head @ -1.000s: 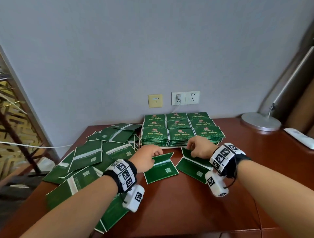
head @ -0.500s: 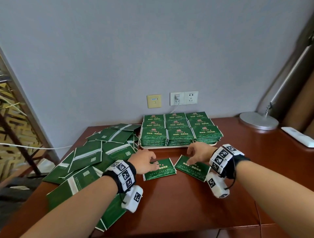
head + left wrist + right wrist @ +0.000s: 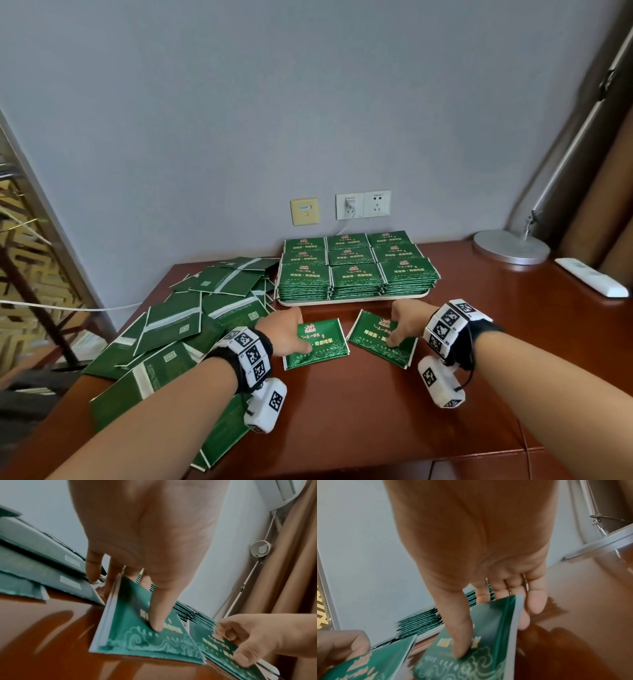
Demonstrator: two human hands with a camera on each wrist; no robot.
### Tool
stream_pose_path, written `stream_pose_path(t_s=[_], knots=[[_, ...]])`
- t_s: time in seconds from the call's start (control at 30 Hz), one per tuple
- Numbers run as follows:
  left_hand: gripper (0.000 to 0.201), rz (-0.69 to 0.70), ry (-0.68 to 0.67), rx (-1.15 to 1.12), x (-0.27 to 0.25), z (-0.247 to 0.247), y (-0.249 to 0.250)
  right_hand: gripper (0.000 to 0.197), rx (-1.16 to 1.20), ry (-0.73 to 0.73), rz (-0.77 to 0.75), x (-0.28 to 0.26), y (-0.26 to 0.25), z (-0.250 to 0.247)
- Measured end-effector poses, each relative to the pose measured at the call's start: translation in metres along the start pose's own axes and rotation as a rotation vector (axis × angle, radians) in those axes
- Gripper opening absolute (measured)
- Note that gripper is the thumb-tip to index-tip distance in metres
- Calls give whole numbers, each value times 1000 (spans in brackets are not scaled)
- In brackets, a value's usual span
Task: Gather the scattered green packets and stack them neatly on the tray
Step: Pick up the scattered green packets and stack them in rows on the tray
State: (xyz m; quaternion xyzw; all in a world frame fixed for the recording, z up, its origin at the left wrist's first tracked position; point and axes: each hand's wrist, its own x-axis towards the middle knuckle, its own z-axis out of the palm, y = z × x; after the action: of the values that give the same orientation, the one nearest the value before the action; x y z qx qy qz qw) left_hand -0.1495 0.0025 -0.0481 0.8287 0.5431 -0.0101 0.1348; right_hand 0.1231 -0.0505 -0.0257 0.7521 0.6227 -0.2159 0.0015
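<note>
Dozens of loose green packets (image 3: pixel 191 308) are heaped at the table's (image 3: pixel 376 411) left edge, several overhanging it. One packet (image 3: pixel 318 346) is pinched by the left hand (image 3: pixel 287 330), thumb on its printed face, fingers over the far edge. A second packet (image 3: pixel 380 339) is pinched likewise by the right hand (image 3: pixel 407 320). Bare wood is seen in front of both. Nine neat stacks (image 3: pixel 356 270) are counted on the tray (image 3: pixel 352 301) behind, three by three.
</note>
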Motion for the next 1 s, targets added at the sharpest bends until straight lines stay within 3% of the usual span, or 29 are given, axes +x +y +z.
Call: stream_pose_path(t_s=[0.17, 0.53, 0.7, 0.87, 1.0], knots=[[40, 13, 48, -143, -4, -12, 5, 40, 230, 59, -48, -4, 1, -10], [45, -10, 155, -594, 7, -52, 20, 29, 470, 223, -172, 0, 7, -47], [42, -93, 196, -795, 18, -69, 30, 27, 530, 328, -274, 9, 9, -63], [44, -149, 261, -903, 39, -85, 32, 29, 742, 305, -275, 27, 14, -78], [47, -124, 315, -972, 61, -92, 31, 15, 829, 394, -264, 51, 21, -87]])
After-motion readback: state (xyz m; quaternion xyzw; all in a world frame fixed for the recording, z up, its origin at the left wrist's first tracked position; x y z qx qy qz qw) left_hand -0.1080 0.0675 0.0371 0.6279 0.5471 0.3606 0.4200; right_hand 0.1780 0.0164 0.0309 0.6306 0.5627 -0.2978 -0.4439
